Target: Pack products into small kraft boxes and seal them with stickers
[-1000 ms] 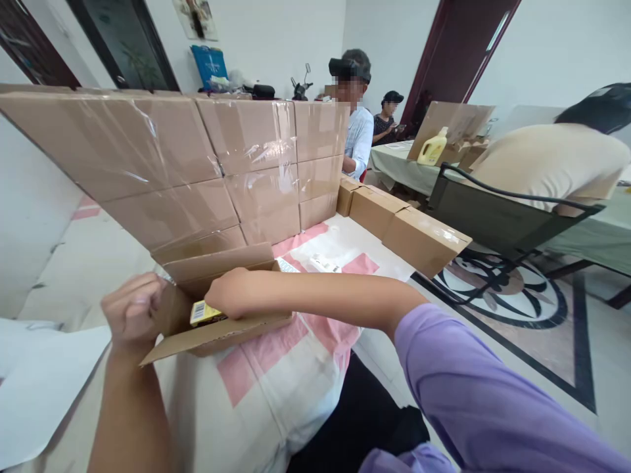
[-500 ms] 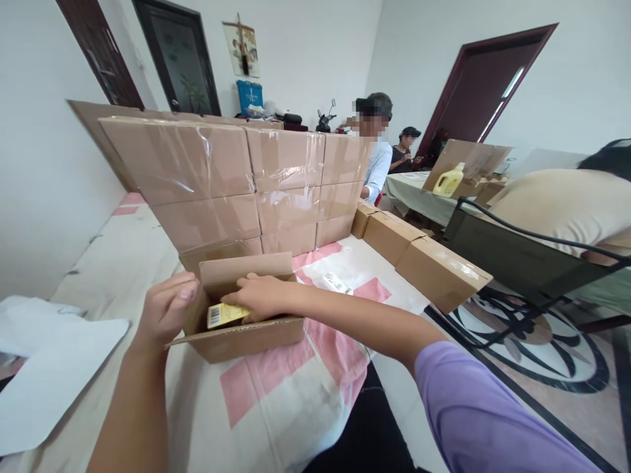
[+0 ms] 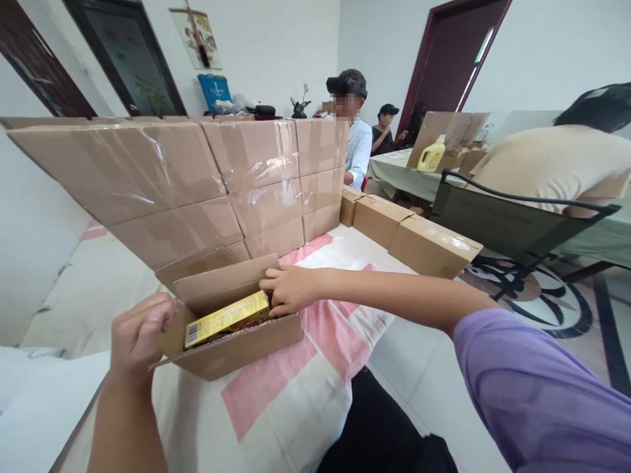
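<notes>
An opened cardboard box (image 3: 246, 348) sits on the cloth in front of me, its flaps raised. Inside lies a yellow packet box (image 3: 227, 318) with a barcode at its left end. My left hand (image 3: 140, 332) is closed at the carton's left end, fingers curled around the edge of its flap. At the opposite end, my right hand (image 3: 290, 289) reaches over the wall, just beside the packet's right end. Its fingers are bent down into the carton; whatever they grip is hidden.
Taped cartons (image 3: 172, 174) form a wall behind the opened one. More cartons (image 3: 424, 240) line the right edge of the pink-and-white cloth (image 3: 276, 387). White sheets (image 3: 49, 394) lie at left. Beyond are a chair (image 3: 517, 200), a yellow jug (image 3: 431, 154) and several people.
My right hand has slid from the top of the yellow packet box to its right end, uncovering more of it. The left hand stays at the carton's left flap; the view has turned right.
</notes>
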A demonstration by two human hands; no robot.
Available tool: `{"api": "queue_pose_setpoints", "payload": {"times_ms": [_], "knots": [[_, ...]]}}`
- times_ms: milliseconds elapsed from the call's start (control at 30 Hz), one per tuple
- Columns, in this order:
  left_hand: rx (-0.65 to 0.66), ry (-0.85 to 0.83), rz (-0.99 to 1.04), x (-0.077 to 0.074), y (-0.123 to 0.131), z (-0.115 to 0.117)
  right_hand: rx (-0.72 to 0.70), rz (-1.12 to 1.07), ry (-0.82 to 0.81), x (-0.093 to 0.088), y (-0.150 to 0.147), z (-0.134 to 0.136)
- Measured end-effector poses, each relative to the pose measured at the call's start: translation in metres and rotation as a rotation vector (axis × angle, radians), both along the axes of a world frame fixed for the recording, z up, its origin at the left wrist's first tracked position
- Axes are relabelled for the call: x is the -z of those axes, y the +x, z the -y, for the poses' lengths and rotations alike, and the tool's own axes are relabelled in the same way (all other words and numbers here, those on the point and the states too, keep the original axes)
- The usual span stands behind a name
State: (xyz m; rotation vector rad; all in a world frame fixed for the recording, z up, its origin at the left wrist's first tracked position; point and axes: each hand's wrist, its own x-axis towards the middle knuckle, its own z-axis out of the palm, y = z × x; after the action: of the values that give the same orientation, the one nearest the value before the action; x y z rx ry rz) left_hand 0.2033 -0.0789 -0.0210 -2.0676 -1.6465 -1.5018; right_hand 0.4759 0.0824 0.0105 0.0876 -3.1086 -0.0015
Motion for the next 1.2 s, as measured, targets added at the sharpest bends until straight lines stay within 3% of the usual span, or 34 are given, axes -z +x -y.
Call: {"api": "queue_pose_setpoints", "payload": {"times_ms": [100, 200, 267, 433, 500, 567, 667, 767, 900, 967, 1067, 1133, 1200], "knots": [[0.143, 0.002, 0.076, 0.0, -0.002, -0.002, -0.051, -0.119, -0.088, -0.001, 0.005, -0.004], [0.116, 0.011, 0.112, 0.002, -0.006, -0.006, 0.0, -0.348, -0.354, 0.007, 0.013, -0.009], [0.103, -0.065, 0.087, 0.001, -0.004, -0.009, 0.078, -0.485, -0.579, 0.023, 0.016, -0.006], [0.206, -0.557, -0.15, -0.004, 0.02, -0.014, 0.394, -0.929, -1.204, 0.077, 0.004, 0.016], [0.216, -0.578, -0.159, -0.003, 0.025, -0.014, 0.491, -1.072, -1.357, 0.09, -0.005, 0.022], [0.159, -0.457, -0.17, -0.001, 0.024, -0.015, 0.487, -1.11, -1.439, 0.095, -0.011, 0.024], [-0.087, -0.26, -0.266, 0.005, 0.02, -0.019, 0.398, -1.1, -1.599, 0.095, -0.014, 0.022], [-0.252, -0.303, -0.403, 0.009, 0.023, -0.025, 0.35, -1.074, -1.706, 0.097, -0.011, 0.017], [-0.474, -0.317, -0.443, 0.003, 0.032, -0.023, 0.412, -1.006, -1.708, 0.108, -0.012, 0.009], [-0.383, -0.394, -0.391, 0.0, 0.03, -0.018, 0.485, -1.055, -1.663, 0.114, -0.013, 0.007], [-0.102, -0.576, -0.269, 0.002, 0.017, -0.007, 0.55, -1.132, -1.606, 0.113, -0.008, 0.004], [-0.043, -0.652, -0.213, 0.008, 0.007, -0.001, 0.453, -1.033, -1.693, 0.105, 0.004, 0.001], [-0.032, -0.694, -0.171, 0.012, 0.0, 0.001, 0.264, -0.825, -1.799, 0.093, 0.021, -0.004]]}}
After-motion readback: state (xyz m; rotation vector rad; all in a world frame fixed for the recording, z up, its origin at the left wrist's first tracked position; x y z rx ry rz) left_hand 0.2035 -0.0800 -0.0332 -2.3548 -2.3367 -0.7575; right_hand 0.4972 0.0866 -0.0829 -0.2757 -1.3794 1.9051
